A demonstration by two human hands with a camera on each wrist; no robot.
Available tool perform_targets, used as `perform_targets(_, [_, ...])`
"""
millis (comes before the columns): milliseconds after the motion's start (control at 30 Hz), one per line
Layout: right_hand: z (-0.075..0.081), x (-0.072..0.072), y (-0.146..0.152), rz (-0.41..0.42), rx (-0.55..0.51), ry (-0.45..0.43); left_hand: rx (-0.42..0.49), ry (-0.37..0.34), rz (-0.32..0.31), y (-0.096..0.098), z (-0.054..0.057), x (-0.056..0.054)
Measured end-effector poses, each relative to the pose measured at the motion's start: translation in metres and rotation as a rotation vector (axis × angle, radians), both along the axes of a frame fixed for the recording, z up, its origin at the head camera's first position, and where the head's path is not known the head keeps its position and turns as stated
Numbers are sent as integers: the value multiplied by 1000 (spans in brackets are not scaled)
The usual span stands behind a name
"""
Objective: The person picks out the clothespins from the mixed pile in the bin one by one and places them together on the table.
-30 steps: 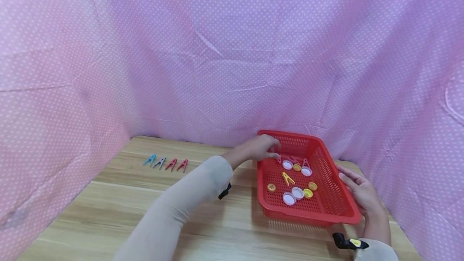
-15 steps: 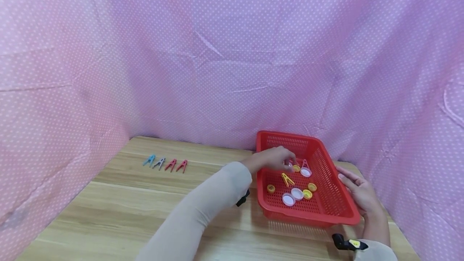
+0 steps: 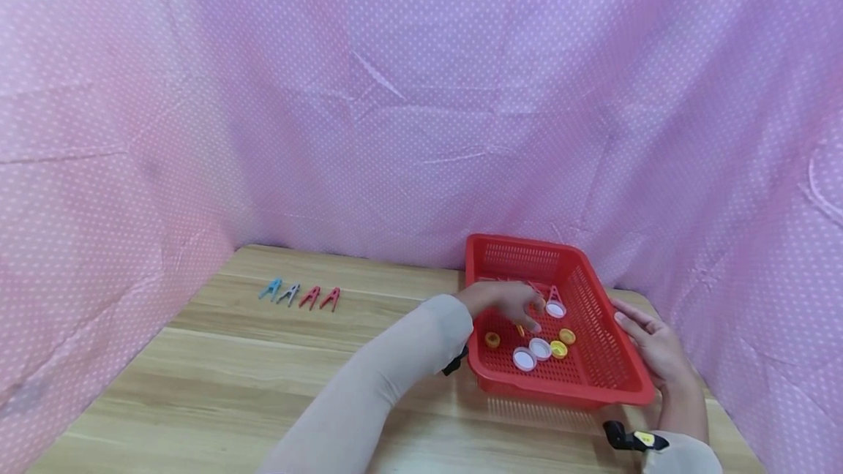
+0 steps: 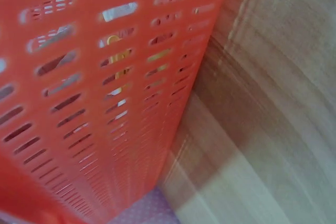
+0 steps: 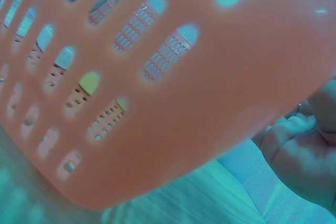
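Observation:
My left hand [image 3: 516,302] reaches down into the red plastic basket [image 3: 573,392], its thumb and fingers spread apart. Beneath it lies a yellow clothespin [image 3: 520,330], mostly hidden by the hand. A pink clothespin [image 3: 554,294] lies farther back, beside a white round cap [image 3: 555,310]. Toward the near end are two more white caps [image 3: 525,359], and several yellow caps [image 3: 558,349] lie about. My right hand [image 3: 661,350] rests against the basket's right side, fingers fairly straight along the outer wall. In the left wrist view the slotted basket wall [image 4: 89,129] hides that hand.
On the wooden table [image 3: 217,386], a blue clothespin [image 3: 271,289], a grey clothespin [image 3: 288,294] and two red clothespins [image 3: 310,298] lie in a row at the back left. A pink dotted cloth [image 3: 421,130] hangs around the table's back and sides.
My left hand has moved right and nearer inside the basket, from the pink clothespins at the back left to over the yellow clothespin. My right hand stays at the basket's side.

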State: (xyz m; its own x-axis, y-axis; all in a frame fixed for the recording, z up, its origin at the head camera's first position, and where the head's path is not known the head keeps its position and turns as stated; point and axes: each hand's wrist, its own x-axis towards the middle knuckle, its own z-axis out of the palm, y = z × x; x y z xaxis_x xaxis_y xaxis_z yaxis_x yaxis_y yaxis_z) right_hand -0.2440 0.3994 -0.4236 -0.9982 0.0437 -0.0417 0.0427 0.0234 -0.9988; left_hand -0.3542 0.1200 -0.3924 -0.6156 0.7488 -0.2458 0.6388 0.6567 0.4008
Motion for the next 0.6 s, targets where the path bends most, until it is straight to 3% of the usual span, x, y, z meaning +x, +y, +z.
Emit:
perform_targets(200, [0,-1,0,-1,-6,0,-3,-156,104,-1,-9,-5])
perform_targets(600, [-2,-2,0,27,-41,31,-62,-214,145,-4,-14,-7])
